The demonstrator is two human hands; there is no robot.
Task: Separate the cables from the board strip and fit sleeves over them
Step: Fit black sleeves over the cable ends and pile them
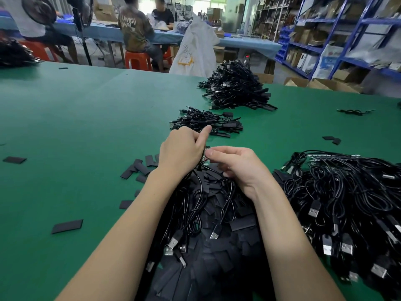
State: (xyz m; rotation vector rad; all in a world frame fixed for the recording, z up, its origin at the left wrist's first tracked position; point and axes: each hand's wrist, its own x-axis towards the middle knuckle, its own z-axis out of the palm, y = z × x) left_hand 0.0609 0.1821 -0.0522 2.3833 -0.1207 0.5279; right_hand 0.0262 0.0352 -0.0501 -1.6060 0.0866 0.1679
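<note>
- Both hands meet over the near middle of the green table [76, 118]. The left hand [182, 152] is curled, its fingers closed round the small green board strip [206, 157], forefinger pointing toward 1 o'clock. The right hand [236, 165] pinches the same strip from the 3 o'clock side with thumb and fingertips.
- Black cables [195, 205] hang from the strip toward 6 o'clock, their USB plugs lying on a heap of flat black sleeves [217, 268] between the forearms.
- Containers: a white sack [195, 48] stands past the far table edge at 12 o'clock; what it holds cannot be seen. Cardboard boxes [325, 84] sit on the floor at 2 o'clock.
- Three more cable heaps lie on the table: a big tangled one [347, 203] at 3 o'clock, a small one [206, 122] just beyond the hands, and a taller stack [236, 88] at 1 o'clock.
- Loose sleeves lie scattered from 8 to 10 o'clock.
- In the room: blue shelving [338, 31] at 2 o'clock, a blue bench [238, 43] at 12 o'clock with two people seated on red stools [136, 59], and a third person at 10 o'clock.
</note>
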